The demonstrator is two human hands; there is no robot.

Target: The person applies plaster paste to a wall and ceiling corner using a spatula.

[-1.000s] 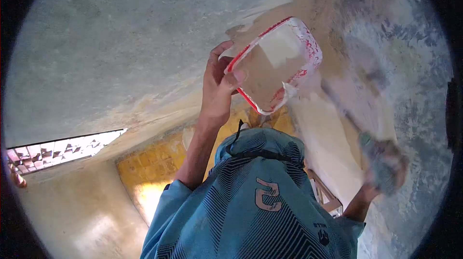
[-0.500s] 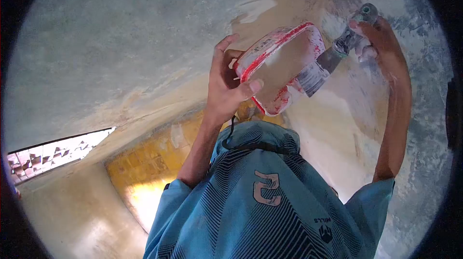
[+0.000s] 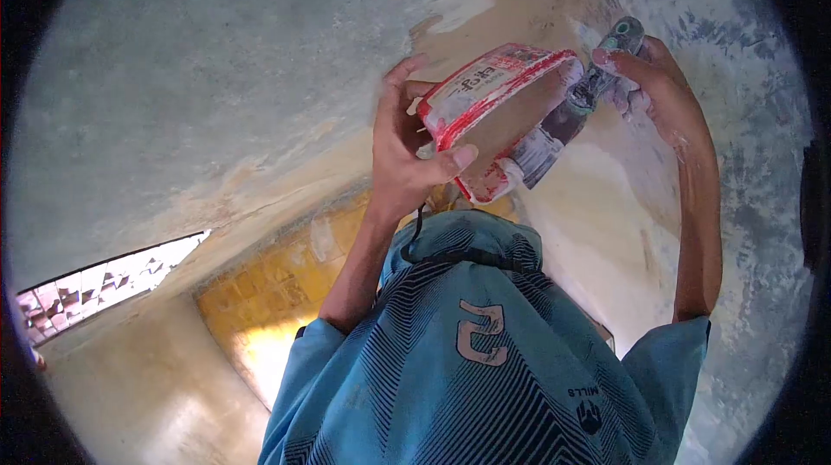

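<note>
My left hand (image 3: 400,158) is closed on the edge of a rectangular plastic tub (image 3: 485,84), its thumb hooked over the red rim. The tub is tilted, and its rim and sides are smeared with white paste. In my right hand (image 3: 653,88) is a putty knife (image 3: 545,138), gripped by its dark, stained handle with the thumb on top. Its broad blade, coated in white, lies at the tub's near right rim and appears to touch it. White residue sticks to the fingers of my right hand. What lies deep in the tub is hard to make out.
A grey plastered surface (image 3: 216,75) spans the upper left. On the right, a wall (image 3: 744,205) carries patchy white and grey coating. Yellow tiles (image 3: 277,279) and a bright lattice opening (image 3: 112,283) show at lower left. My blue shirt (image 3: 415,361) fills the bottom.
My right hand has moved left and slightly down, bringing the putty knife's blade across the tub's near rim. The tub has tipped so more of its printed side shows.
</note>
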